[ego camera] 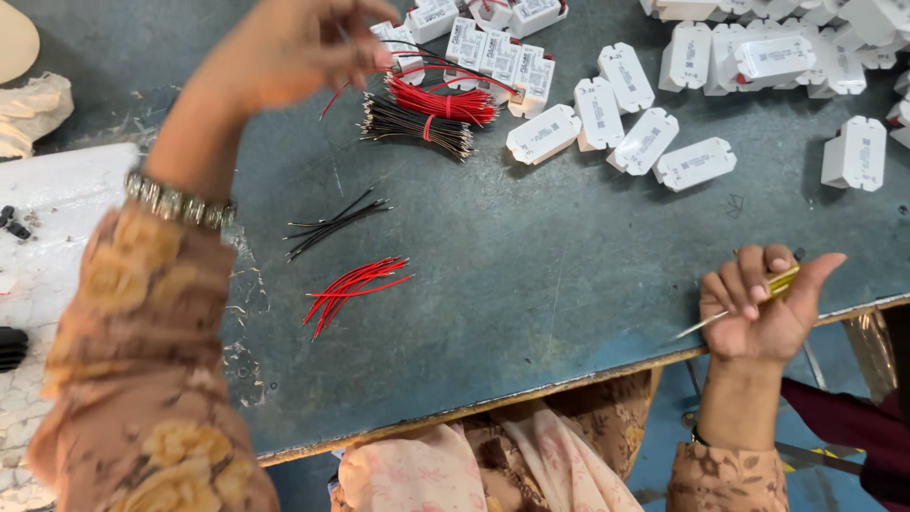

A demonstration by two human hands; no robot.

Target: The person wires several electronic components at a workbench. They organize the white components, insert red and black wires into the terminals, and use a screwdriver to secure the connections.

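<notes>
A red wire (332,100) is pinched in the raised left hand (284,47), above the bundles (427,109); a tool (749,299) is gripped in the right hand (763,308).

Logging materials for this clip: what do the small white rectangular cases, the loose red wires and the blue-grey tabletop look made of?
Small white rectangular cases: likely moulded plastic, matte, with uniform rounded tabs. Loose red wires: thin, flexible, apparently plastic-insulated, with glossy red jackets. Blue-grey tabletop: probably painted metal or board, scuffed and worn; uncertain.
</notes>
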